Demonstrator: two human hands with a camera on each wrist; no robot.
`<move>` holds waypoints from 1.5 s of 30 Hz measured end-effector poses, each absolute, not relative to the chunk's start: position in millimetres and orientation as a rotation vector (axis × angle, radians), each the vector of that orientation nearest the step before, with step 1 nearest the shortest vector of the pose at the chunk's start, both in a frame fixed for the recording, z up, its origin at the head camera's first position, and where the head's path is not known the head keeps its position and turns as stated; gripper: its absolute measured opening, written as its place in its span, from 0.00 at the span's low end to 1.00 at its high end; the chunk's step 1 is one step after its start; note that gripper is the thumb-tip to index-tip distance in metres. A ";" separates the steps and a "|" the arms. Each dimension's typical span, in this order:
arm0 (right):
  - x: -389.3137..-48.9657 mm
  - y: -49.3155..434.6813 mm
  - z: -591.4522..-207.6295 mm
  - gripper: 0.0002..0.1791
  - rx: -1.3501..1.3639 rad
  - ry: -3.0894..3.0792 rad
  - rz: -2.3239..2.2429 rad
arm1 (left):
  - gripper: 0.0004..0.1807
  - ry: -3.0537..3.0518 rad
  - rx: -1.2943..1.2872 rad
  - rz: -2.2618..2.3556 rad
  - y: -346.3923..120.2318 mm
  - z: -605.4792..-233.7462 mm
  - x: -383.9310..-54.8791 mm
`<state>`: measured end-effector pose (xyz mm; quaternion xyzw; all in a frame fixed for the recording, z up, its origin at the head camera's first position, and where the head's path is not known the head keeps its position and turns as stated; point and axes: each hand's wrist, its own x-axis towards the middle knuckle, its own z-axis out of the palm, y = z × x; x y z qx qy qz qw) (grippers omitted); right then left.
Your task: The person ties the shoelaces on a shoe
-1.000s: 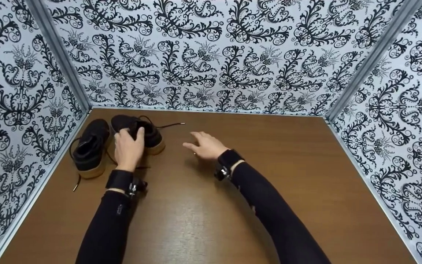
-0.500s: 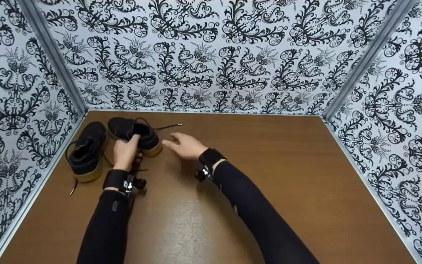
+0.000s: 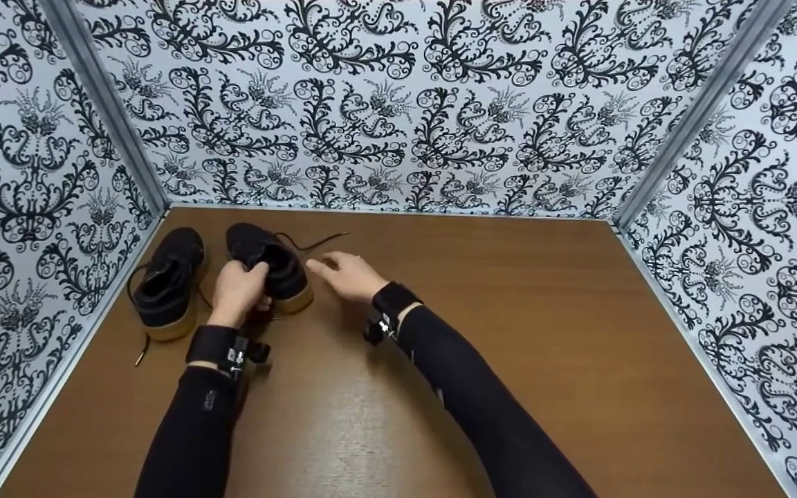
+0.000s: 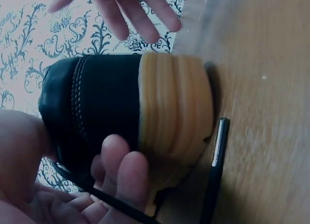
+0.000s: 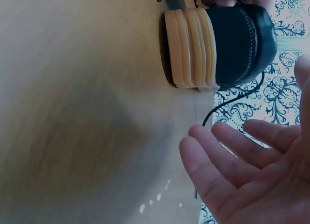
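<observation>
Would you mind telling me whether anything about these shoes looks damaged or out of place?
Only the laces look untidy: their ends trail loose beside both shoes instead of being tied. No damage shows.

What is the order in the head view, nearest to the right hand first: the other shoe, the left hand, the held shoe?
1. Held shoe, just left of the right hand.
2. Left hand, at that shoe's left side.
3. Other shoe, left of both.
</observation>
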<state>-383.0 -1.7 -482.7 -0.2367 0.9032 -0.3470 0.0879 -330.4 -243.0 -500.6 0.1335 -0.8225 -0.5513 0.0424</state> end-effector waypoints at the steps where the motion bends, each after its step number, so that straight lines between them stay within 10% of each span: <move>1: -382.4 -1.6 -484.0 0.42 -0.687 2.659 -1.071 | 0.21 -2.525 0.379 -1.684 -241.8 -500.8 -329.3; 25: -367.7 54.5 -492.9 0.17 -0.400 2.431 -1.384 | 0.13 -2.502 -0.103 -1.964 -170.6 -510.7 -313.0; 45: -301.7 164.9 -490.3 0.22 -0.486 2.809 -1.024 | 0.11 -2.603 -0.481 -1.998 -84.7 -517.4 -284.7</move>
